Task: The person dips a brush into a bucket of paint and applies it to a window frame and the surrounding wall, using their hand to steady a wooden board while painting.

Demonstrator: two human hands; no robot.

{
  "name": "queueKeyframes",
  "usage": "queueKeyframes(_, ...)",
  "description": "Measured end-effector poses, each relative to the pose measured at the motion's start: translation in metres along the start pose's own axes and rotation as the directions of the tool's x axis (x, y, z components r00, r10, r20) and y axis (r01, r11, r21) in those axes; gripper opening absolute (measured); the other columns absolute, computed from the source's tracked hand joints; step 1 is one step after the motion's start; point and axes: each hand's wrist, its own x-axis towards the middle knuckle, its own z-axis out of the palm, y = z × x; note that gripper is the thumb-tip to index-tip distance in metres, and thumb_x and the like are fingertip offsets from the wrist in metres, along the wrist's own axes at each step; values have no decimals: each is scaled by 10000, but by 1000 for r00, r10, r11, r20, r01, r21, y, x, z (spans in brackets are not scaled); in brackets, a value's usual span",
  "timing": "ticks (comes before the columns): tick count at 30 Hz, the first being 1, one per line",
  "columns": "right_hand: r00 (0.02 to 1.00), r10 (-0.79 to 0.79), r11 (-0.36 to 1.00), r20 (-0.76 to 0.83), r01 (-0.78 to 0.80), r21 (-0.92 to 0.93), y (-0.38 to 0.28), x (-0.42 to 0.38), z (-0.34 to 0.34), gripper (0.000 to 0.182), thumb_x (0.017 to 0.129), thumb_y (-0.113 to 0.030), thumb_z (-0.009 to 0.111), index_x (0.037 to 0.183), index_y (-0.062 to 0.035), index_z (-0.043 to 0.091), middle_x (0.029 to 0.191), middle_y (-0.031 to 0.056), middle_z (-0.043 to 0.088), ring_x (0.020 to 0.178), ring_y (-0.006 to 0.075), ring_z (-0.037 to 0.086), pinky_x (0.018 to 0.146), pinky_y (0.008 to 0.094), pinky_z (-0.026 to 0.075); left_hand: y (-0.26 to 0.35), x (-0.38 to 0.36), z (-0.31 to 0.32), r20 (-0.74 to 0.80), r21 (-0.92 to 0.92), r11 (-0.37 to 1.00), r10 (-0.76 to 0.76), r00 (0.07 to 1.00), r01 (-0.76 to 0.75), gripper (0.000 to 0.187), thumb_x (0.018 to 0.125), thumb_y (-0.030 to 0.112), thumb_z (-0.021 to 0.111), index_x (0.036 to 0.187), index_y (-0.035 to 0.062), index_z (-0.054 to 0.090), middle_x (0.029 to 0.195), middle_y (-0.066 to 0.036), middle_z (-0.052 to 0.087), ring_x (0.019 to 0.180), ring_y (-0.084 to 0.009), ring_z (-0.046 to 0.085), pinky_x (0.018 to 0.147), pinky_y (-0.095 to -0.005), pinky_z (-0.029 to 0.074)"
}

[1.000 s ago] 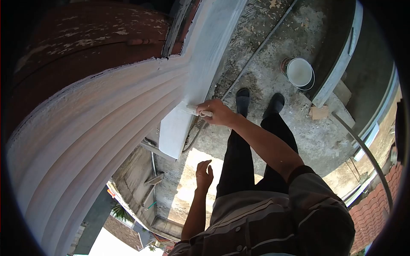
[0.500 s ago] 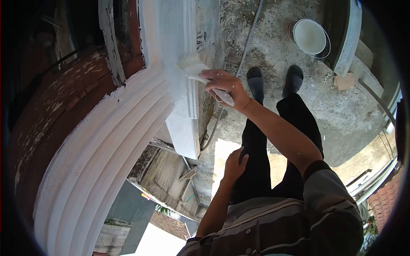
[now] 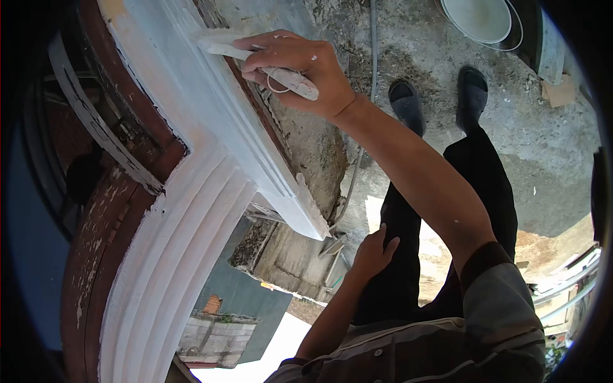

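Observation:
My right hand [image 3: 313, 64] is closed around a paintbrush [image 3: 301, 85], whose handle end and a loop of string stick out behind my fingers. Its pale bristles lie against the upper part of a white-painted straight moulding [image 3: 220, 127], near its right edge. Below, a curved ribbed moulding [image 3: 172, 236] joins this straight piece; it carries thin, uneven white with a pinkish tint. At my left thigh rests my left hand [image 3: 372, 254], empty, with its thumb apart from the fingers. Some of its fingertips are partly hidden against the dark trousers.
A white bucket [image 3: 477, 20] with a wire handle stands on the stained concrete floor [image 3: 440, 48], cut by the top edge. A grey hose [image 3: 374, 64] runs along the ground beside the wall. Dark red wood [image 3: 96, 255] with peeling paint borders the mouldings.
My right hand and the brush have moved up and left along the straight moulding. The view has shifted and turned, so the bucket sits higher. My left hand stays by my thigh.

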Motion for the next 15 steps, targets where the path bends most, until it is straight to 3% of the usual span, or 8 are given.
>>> queueKeyframes(3,977,153,985,147,-163,56,-32,-62,28,219,715,-95,765,923,-61,704,1175,132,682,1126,340,621,911,419,525,-3,1,6,30,36,999,25,999,-26,659,949,368,566,1323,-153,414,1023,-337,620,974,-469,610,862,-500,490)
queueKeyframes(5,902,250,958,353,-283,46,-68,-121,27,240,716,-64,758,942,-48,680,1203,148,665,1159,354,601,940,432,527,0,6,0,77,21,999,35,996,-37,681,946,356,567,1354,-151,364,1020,-341,619,987,-479,603,872,-508,485)
queueKeyframes(7,738,316,884,597,-457,97,-90,-177,25,297,675,-10,774,951,-41,669,1181,163,663,1135,341,617,916,435,533,4,5,-4,99,23,997,66,993,-69,688,945,354,565,1358,-153,351,1025,-342,618,991,-484,600,876,-511,484)
queueKeyframes(8,558,336,836,759,-547,32,-94,-179,17,331,648,4,786,956,-28,668,1110,156,688,1110,325,633,903,424,536,9,6,-5,84,28,998,54,995,-57,694,939,354,574,1352,-155,345,1024,-346,616,995,-484,598,885,-515,482)
queueKeyframes(11,591,341,784,731,-608,127,-61,-123,14,319,648,8,795,941,-23,672,1025,147,710,1059,313,659,915,398,529,15,7,-8,27,94,995,20,999,-22,692,929,358,589,1333,-157,363,1005,-353,617,965,-487,608,858,-517,496)
queueKeyframes(12,697,380,779,608,-596,195,-39,-92,18,266,684,6,794,931,-36,705,978,120,726,1022,272,680,901,382,534,18,8,-9,28,102,994,22,999,-25,706,934,369,583,1339,-162,355,996,-359,615,956,-490,609,847,-519,495)
queueKeyframes(14,657,557,756,507,-654,16,-14,8,5,210,737,-23,793,940,-61,753,989,74,738,984,198,685,862,357,544,21,6,-12,35,123,992,18,999,-22,732,944,390,571,1351,-172,340,977,-370,612,938,-494,612,825,-524,493)
queueKeyframes(15,669,596,731,444,-681,44,-6,52,-1,192,739,-51,809,922,-58,752,975,65,738,950,188,683,884,337,528,20,7,-13,40,135,990,22,999,-27,738,944,392,569,1351,-178,334,964,-367,615,922,-494,616,814,-519,499)
